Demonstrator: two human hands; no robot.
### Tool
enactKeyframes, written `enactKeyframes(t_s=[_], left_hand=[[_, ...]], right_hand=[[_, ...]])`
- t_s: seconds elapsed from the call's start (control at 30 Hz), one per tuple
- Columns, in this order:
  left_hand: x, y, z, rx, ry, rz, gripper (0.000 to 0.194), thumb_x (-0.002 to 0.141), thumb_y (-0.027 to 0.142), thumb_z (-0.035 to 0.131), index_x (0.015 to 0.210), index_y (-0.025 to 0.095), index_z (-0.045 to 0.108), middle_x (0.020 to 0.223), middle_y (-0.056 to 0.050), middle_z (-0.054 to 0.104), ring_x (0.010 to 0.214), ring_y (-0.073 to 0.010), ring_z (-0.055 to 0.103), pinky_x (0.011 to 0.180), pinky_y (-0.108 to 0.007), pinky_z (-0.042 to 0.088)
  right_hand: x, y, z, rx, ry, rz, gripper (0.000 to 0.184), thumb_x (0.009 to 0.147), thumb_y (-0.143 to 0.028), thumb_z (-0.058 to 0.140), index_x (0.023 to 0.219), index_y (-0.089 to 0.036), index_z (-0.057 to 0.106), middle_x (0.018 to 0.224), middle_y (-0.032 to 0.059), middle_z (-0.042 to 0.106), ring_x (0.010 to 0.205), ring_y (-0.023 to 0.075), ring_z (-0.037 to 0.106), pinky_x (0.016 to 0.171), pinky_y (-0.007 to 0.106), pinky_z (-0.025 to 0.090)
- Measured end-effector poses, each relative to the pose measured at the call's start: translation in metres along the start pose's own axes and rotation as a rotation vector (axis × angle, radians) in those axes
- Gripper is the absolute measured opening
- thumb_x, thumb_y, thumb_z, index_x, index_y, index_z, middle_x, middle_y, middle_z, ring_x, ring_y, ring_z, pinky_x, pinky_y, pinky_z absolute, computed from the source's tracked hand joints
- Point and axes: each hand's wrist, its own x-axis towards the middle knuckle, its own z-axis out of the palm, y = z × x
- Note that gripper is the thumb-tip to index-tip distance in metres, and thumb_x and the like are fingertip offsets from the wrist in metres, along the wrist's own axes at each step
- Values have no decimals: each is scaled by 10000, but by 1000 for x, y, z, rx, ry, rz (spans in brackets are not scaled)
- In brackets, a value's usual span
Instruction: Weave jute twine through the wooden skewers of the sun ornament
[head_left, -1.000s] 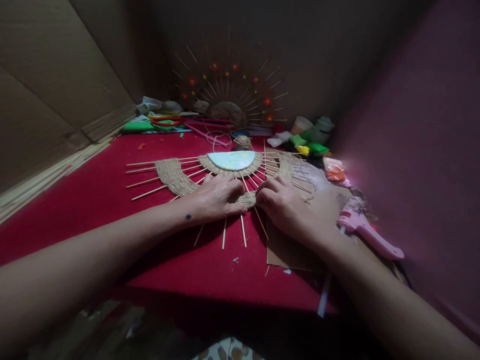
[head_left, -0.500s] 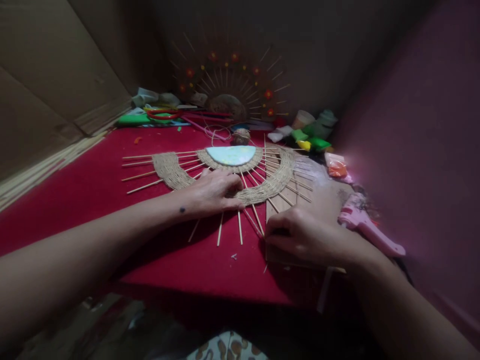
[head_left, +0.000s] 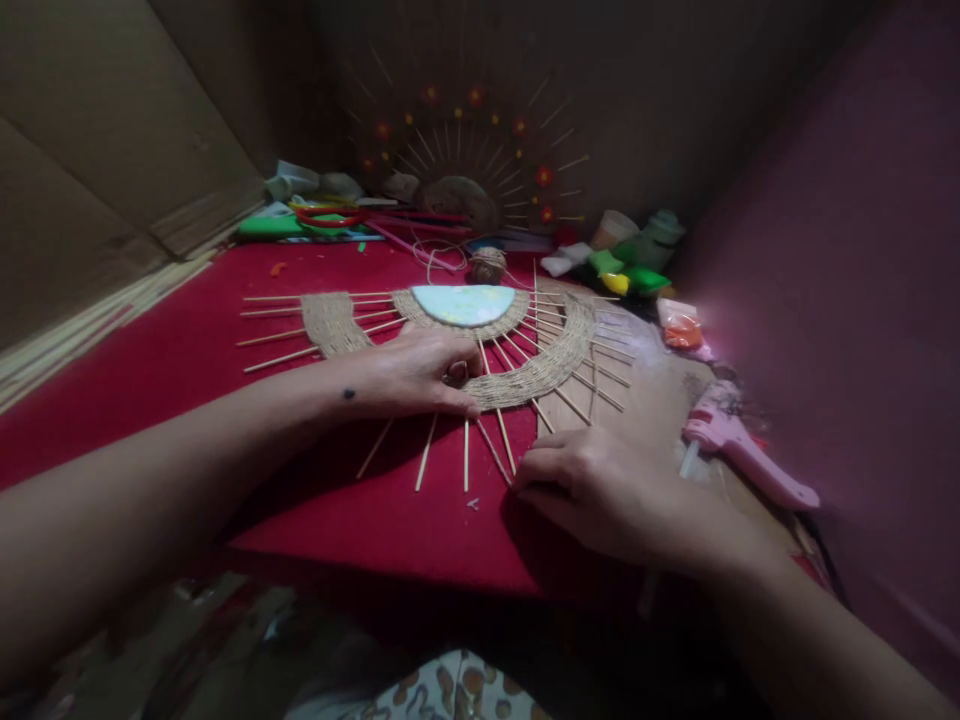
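Observation:
A half-round piece of thin sticks with a woven twine band [head_left: 555, 375] lies on the red cloth, its sticks fanning toward me. At its straight far edge is a pale blue half-disc [head_left: 465, 305] bordered in twine. My left hand [head_left: 431, 370] is closed on the woven band near its middle, thumb at the near edge, covering part of the weave. From there a strand of twine [head_left: 495, 452] runs to my right hand [head_left: 577, 470], whose fingers are pinched on its end beside a stick tip.
A ball of twine [head_left: 489, 264] sits behind the piece. A pink glue gun [head_left: 742, 450] lies on the wooden board [head_left: 664, 395] at right. Scissors with red handles [head_left: 330, 217] and clay packets [head_left: 641, 280] stand along the back. A flowered stick fan [head_left: 457, 150] leans behind.
My right hand has moved slightly left and nearer me with the strand. The woven piece has turned a little, its near sticks shifting left. My left hand keeps its hold.

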Motion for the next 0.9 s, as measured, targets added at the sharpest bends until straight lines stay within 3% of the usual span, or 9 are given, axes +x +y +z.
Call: enactKeyframes(t_s=[0.2,0.43,0.6,0.77,0.9], left_hand=[[-1,4,2,20,-22,-34,286,795,417,625,946,176,588,880,-32,604,806,-186,519,697,-296,329],[-1,2,20,254,182,51,299,798,405,574,974,163,573,1034,-109,565,993,-288,447,815,-394,342],[2,0,29,279,242,90,335,826,473,532,884,147,575,972,-120,539,947,-286,438,791,-397,364],[4,3,29,365,259,143,246,815,382,541,806,139,578,933,-122,524,941,-290,429,821,-415,355],[9,1,23,270,234,164,199,804,347,545,744,157,548,860,-91,528,878,-249,428,779,-372,352]], right_hand=[[-4,1,9,-118,34,-46,201,889,-122,461,759,-162,609,764,27,594,646,96,512,573,229,349],[-7,2,15,-207,91,-76,206,903,-138,427,766,-163,579,761,37,574,630,107,484,555,251,334],[-7,4,17,-200,104,-81,199,900,-133,431,774,-163,583,762,34,576,631,105,487,557,250,340],[-10,4,17,-212,114,-100,229,896,-121,422,766,-155,606,730,37,567,601,105,471,534,249,328],[-15,3,15,-202,112,-118,255,892,-102,411,788,-148,640,738,47,581,604,105,482,537,247,331]])
